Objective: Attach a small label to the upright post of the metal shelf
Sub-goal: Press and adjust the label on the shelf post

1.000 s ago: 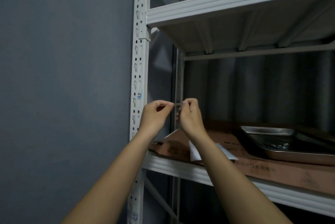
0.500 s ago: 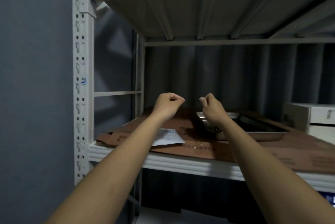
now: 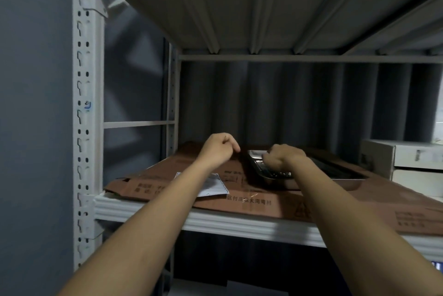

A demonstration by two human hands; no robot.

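Now note the upright post [image 3: 84, 142] at far left, well apart from both hands. Observe a small label [image 3: 87, 105] with a blue mark on its front face, unchanged from a second ago. Moving right, find brown cardboard [image 3: 148, 187] lining the shelf, with a sheet of paper [image 3: 214, 187] lying on it, partly under the left forearm. Locate the left hand [image 3: 217, 152] above the cardboard: fingers curled, thumb and forefinger tips closed together; cannot tell whether holding anything thin. Compare with a second ago: then joined fingertip to fingertip close by the post; now parted and carried rightward. Locate the right hand [image 3: 280, 159] lowered into the metal tray [image 3: 266, 175], fingers curled down toward its contents; cannot tell whether gripping anything. Treat this as a fetch or discard step, not attachment. Expect a return leftward to the post before any pressing on. Disregard the white box [image 3: 395, 159] at far right.
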